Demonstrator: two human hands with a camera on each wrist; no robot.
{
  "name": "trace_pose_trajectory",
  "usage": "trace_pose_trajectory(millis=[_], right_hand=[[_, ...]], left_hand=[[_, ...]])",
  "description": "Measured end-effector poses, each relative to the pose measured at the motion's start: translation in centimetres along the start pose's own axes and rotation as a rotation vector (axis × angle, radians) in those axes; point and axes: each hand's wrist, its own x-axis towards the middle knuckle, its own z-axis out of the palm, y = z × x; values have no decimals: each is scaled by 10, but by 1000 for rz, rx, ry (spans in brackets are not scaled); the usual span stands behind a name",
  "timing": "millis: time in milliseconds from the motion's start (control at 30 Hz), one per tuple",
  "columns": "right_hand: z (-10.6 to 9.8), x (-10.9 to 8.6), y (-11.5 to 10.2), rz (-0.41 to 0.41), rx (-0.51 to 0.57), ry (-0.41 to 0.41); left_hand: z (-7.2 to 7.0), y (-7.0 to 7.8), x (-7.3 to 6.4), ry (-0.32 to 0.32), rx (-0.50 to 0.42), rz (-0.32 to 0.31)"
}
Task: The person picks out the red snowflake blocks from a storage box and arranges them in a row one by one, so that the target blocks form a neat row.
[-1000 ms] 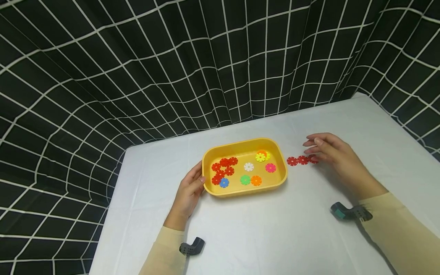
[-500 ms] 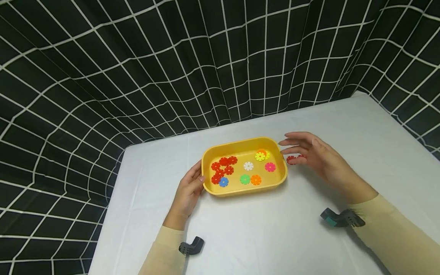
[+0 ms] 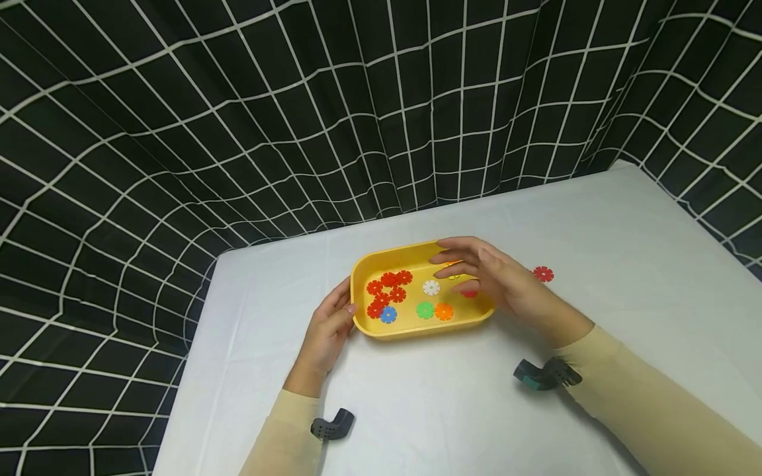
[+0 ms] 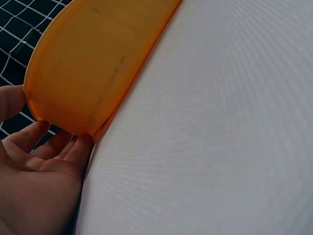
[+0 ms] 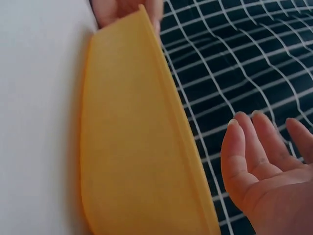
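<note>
My left hand (image 3: pixel 326 330) holds the left end of a yellow plastic tray (image 3: pixel 411 334), thumb at the rim. In the left wrist view its fingertips (image 4: pixel 84 142) rest against the tray's outer wall. Over the tray's right end hovers my right hand (image 3: pixel 497 274), fingers spread and slightly bent, with nothing seen between them. It partly covers a pink notched disc (image 3: pixel 469 293) and a yellow notched disc (image 3: pixel 455 276). In the tray lie several red notched discs (image 3: pixel 397 294), a blue disc (image 3: pixel 388 315), a white disc (image 3: pixel 431 287), a green disc (image 3: pixel 425 310) and an orange disc (image 3: pixel 443 312).
A red notched disc (image 3: pixel 543 274) lies on the white tablecloth (image 3: pixel 428 396) just beyond my right wrist. Behind the table hangs a black curtain with a white grid (image 3: pixel 333 119). Each sleeve carries a dark wrist camera (image 3: pixel 333 425).
My right hand has moved left from above the row of red discs beside the tray to over the tray's right end. The left hand and the tray stay in place.
</note>
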Motion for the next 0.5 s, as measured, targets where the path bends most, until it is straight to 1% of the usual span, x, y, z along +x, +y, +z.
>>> trace_pose_trajectory(millis=[233, 500], right_hand=[[25, 29, 13, 74, -10, -30], [50, 59, 29, 193, -18, -27]], left_hand=[[0, 0, 0, -2, 4, -1], [-1, -1, 1, -6, 13, -8]])
